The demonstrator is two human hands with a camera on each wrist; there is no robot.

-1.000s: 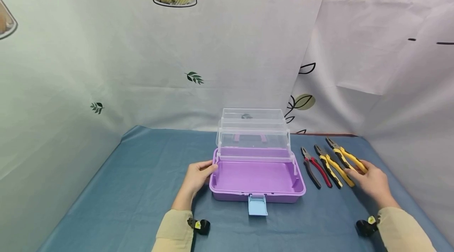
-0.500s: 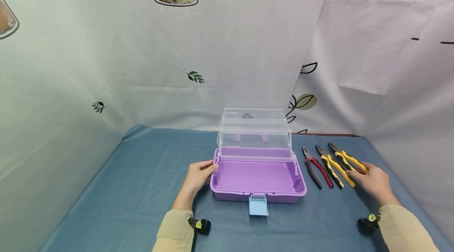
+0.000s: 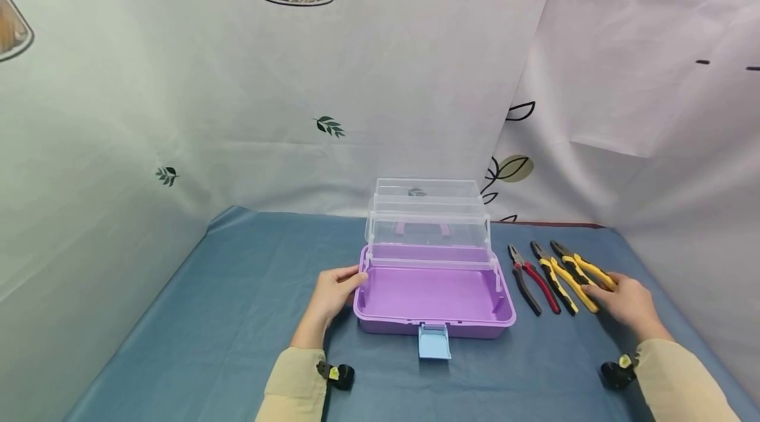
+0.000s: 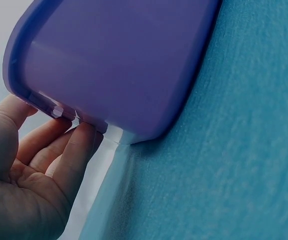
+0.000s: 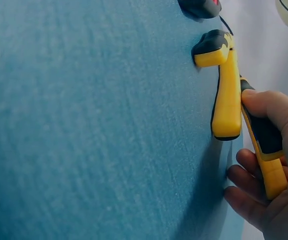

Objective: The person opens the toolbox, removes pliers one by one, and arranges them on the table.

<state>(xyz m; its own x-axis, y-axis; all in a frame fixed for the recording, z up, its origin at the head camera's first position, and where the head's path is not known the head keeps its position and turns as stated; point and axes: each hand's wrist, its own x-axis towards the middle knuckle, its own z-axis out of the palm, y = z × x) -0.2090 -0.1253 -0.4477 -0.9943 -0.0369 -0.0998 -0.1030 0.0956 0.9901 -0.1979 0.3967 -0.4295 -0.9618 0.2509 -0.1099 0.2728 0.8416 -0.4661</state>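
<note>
An open purple toolbox (image 3: 427, 328) with a raised clear lid (image 3: 427, 204) stands on the blue cloth. My left hand (image 3: 330, 293) pinches its left rim, thumb above and fingers below, as the left wrist view also shows at the purple box wall (image 4: 114, 75). To the right, my right hand (image 3: 629, 304) holds the rightmost yellow-and-black pliers (image 3: 584, 270) by the handles. In the right wrist view, my thumb lies on a black-and-yellow handle (image 5: 265, 132) with fingers curled beneath. Left of them lie another pair of yellow-and-black pliers (image 3: 558, 277) and red-and-black pliers (image 3: 532, 277).
A light blue latch (image 3: 434, 341) hangs down at the toolbox front. Blue cloth (image 3: 249, 316) covers the table. Printed fabric walls (image 3: 415, 79) enclose it at the back and sides.
The head of the rightmost pliers has come down slightly and a little nearer, with my right hand still on the handles. My left hand stays on the toolbox rim. The head view shifts a little.
</note>
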